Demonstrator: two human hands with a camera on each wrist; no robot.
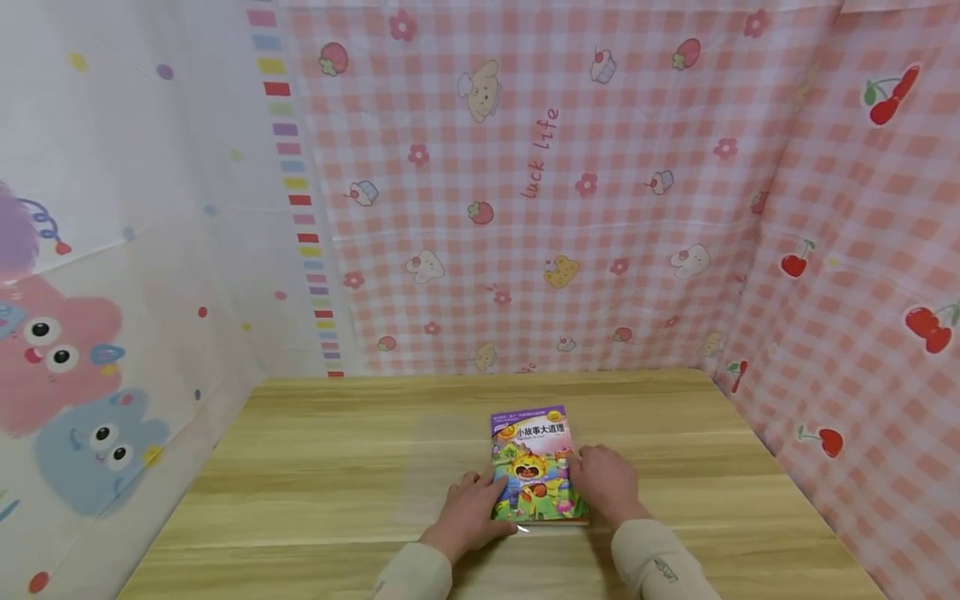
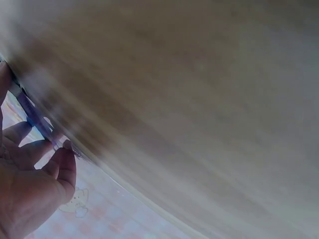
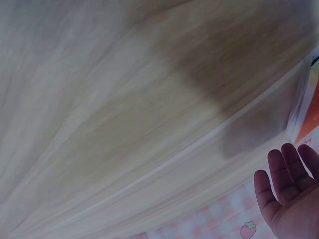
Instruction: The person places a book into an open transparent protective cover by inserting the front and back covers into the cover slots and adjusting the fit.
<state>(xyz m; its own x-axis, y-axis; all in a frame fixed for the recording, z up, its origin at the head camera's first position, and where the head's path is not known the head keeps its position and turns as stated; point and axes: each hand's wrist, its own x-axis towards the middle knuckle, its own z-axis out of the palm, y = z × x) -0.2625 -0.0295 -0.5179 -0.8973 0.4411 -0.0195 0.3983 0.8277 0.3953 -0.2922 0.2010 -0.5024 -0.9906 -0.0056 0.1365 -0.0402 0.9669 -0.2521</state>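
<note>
A colourful children's book (image 1: 530, 467) with a purple top band and a cartoon animal on its cover lies face up on the wooden table (image 1: 315, 467). My left hand (image 1: 467, 510) holds its lower left corner, thumb along the near edge and fingers at the left side. In the left wrist view the bent fingers (image 2: 65, 167) meet the book's edge. Against the right side of the book rests my right hand (image 1: 606, 483). The right wrist view shows those fingers (image 3: 283, 174) loosely extended beside the book's orange and white edge (image 3: 306, 107).
A faint see-through sheet (image 1: 431, 467) seems to lie on the table left of the book. Behind the table hangs a pink checked cloth (image 1: 525, 233); cherry-printed cloth (image 1: 847, 333) covers the right side, and a white cartoon-printed cloth (image 1: 150, 292) the left.
</note>
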